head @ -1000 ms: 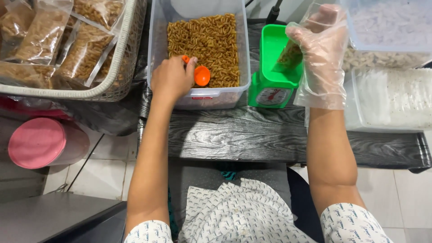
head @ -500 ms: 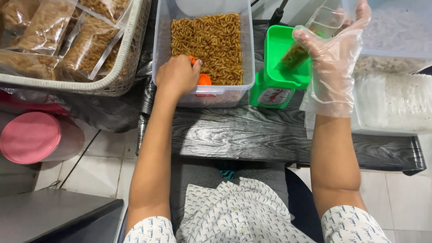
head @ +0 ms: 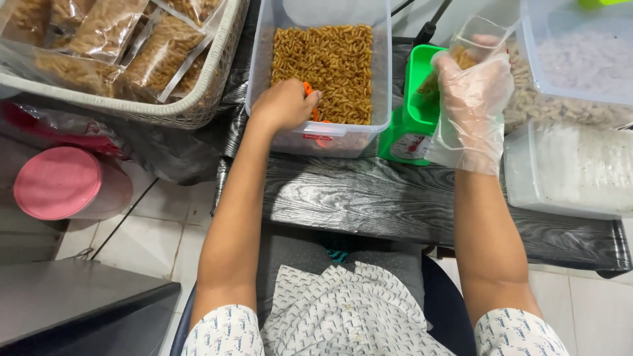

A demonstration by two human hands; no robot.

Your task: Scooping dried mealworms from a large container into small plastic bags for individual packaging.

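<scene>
While only the head view shows this moment, each line below reads from it.

Left hand: the bare left hand (head: pixel 285 105) is closed round the orange scoop (head: pixel 308 92), whose handle shows just past the knuckles; the bowl is hidden behind the tub wall.
Tub: the clear tub (head: pixel 322 135) stands on the table (head: pixel 369 198) and holds brown spiral pasta (head: pixel 326 62) across most of its floor.
Right hand: the gloved right hand (head: pixel 471 99) grips a small clear bag (head: pixel 478 33), mouth up, with a little pasta showing inside.
Scale: the green scale (head: pixel 414 122) stands just right of the tub; the bag hangs over its tray, and whether it rests on the tray cannot be told.
Scooping well, as I judge it: push the scoop low into the deep part of the pasta and lift it level, so pieces do not roll off the lip.
Filling well: keep the bag mouth wide and close beside the tub rim, so the carry is short and spills fall back in the tub.
Risk: the thin bag may fold shut under the glove; a firm pinch at its rim should hold it open.
Around: a white basket (head: pixel 198 109) of filled bags sits at left, a pink lid (head: pixel 56 183) below it.
</scene>
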